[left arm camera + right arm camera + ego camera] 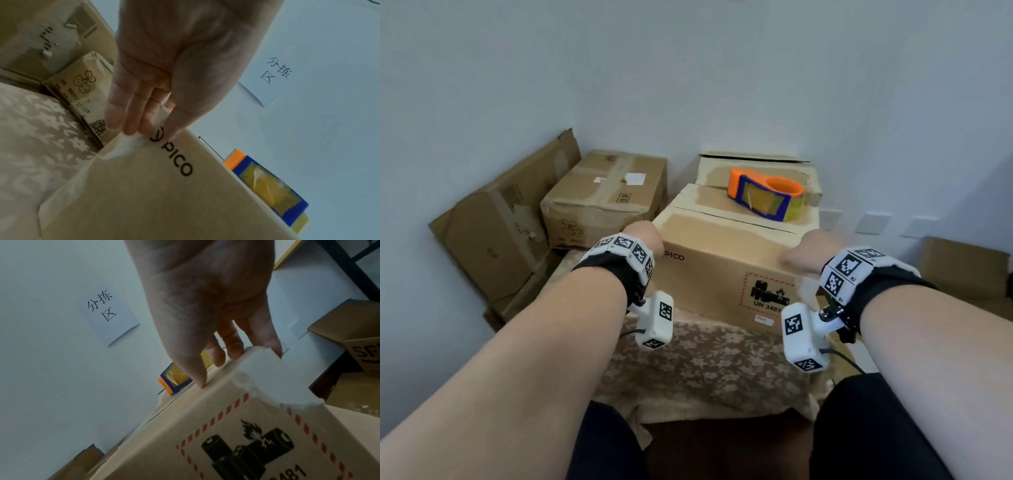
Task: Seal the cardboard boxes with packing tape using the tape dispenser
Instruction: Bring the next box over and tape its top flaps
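Left hand (645, 236) and right hand (806, 251) gripping near top corners of PICO cardboard box (722, 270) on floral tablecloth (705, 370); orange-and-blue tape dispenser (765, 193) lying atop its far flaps.

A floral tablecloth (705, 370) covers the table; a paper sign (109, 316) with handwritten characters hangs on the pale wall (688, 68).
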`<act>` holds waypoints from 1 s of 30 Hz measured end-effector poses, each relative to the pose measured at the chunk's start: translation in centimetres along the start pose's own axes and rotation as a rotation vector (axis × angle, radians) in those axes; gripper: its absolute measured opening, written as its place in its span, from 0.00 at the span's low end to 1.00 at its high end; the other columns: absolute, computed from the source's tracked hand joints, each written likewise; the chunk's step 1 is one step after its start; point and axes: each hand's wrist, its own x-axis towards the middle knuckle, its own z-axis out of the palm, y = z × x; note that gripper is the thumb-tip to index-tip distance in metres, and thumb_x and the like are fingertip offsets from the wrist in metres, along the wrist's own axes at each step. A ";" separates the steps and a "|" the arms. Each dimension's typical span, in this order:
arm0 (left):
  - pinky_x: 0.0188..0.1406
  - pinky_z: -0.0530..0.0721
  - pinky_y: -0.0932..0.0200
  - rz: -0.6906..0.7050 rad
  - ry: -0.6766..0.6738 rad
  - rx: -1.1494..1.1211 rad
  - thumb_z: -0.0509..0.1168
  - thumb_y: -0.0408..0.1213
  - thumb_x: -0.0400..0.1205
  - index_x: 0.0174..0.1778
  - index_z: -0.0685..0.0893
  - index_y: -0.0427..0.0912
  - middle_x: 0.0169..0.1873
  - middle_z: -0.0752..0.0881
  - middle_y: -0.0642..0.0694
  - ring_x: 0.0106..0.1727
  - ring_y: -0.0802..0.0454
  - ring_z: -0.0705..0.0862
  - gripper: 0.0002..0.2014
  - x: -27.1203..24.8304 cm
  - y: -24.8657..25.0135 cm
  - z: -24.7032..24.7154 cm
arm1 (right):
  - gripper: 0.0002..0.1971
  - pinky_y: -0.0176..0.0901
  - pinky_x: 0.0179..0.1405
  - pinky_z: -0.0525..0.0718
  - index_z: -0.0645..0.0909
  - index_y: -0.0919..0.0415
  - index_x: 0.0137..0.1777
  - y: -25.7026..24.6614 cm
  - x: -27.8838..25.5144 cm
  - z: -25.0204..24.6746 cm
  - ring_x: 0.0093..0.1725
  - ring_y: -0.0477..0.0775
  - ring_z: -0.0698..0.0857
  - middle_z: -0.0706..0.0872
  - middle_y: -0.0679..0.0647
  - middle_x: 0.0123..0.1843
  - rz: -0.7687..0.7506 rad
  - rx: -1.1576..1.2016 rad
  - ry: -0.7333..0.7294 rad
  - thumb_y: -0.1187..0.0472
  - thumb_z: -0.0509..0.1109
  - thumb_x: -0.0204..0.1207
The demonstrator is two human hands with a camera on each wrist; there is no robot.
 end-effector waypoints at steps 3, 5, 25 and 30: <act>0.57 0.79 0.56 -0.036 -0.031 -0.012 0.59 0.33 0.85 0.63 0.82 0.30 0.61 0.84 0.36 0.49 0.45 0.80 0.15 0.3 -0.1 -0.6 | 0.17 0.45 0.39 0.85 0.81 0.60 0.37 -0.1 -0.2 -0.3 0.36 0.56 0.85 0.85 0.56 0.34 -0.042 -0.003 -0.042 0.45 0.71 0.71; 0.54 0.82 0.52 -0.067 -0.078 -0.052 0.62 0.32 0.83 0.60 0.83 0.30 0.56 0.86 0.35 0.50 0.42 0.84 0.13 0.6 -0.5 -1.5 | 0.17 0.51 0.48 0.88 0.81 0.62 0.40 0.0 -0.2 -0.5 0.40 0.59 0.88 0.87 0.58 0.37 -0.049 0.053 -0.149 0.45 0.73 0.71; 0.64 0.78 0.44 -0.109 -0.160 -0.441 0.64 0.49 0.83 0.84 0.54 0.51 0.81 0.61 0.42 0.75 0.39 0.68 0.36 -0.9 -2.4 -1.0 | 0.07 0.48 0.40 0.89 0.80 0.67 0.44 -5.1 -3.8 1.4 0.33 0.59 0.87 0.85 0.60 0.32 -0.287 0.551 -0.858 0.62 0.69 0.80; 0.52 0.87 0.39 -0.080 -0.269 -0.501 0.71 0.51 0.77 0.84 0.51 0.53 0.81 0.60 0.42 0.76 0.36 0.67 0.45 -3.1 -1.1 -0.2 | 0.07 0.40 0.31 0.89 0.81 0.65 0.45 -4.6 -3.7 1.3 0.30 0.54 0.89 0.85 0.55 0.29 -0.263 0.589 -0.678 0.60 0.72 0.78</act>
